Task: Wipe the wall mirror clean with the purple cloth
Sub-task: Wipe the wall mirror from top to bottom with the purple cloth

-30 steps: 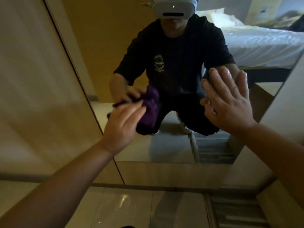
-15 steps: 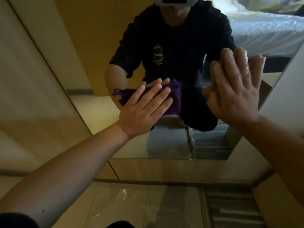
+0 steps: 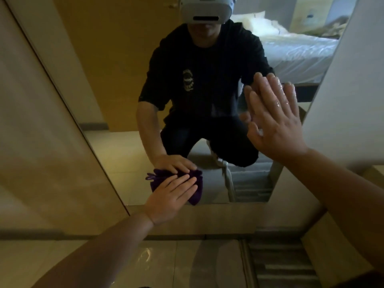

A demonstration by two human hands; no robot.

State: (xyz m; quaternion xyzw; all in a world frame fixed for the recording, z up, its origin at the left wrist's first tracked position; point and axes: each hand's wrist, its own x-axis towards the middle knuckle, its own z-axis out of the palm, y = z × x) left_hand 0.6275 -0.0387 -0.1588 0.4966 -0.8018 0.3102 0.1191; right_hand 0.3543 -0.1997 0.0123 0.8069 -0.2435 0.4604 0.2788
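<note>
The wall mirror (image 3: 128,113) fills the middle of the view and reflects a crouching person in dark clothes. My left hand (image 3: 170,198) lies flat on the purple cloth (image 3: 195,195), pressing it against the glass close to the mirror's bottom edge. Part of the cloth sticks out past my fingers to the right and above. My right hand (image 3: 274,121) rests flat on the glass at the right side, fingers spread upward, holding nothing; it looks wet and shiny.
A beige wall panel (image 3: 37,142) borders the mirror on the left and a pale panel (image 3: 342,100) on the right. A wooden ledge (image 3: 218,219) runs below the glass. Glossy floor tiles (image 3: 155,265) and a striped mat (image 3: 278,265) lie underneath.
My left hand has slid the purple cloth down the glass from mid-height to near the bottom edge. My right hand has stayed pressed flat on the right side of the mirror.
</note>
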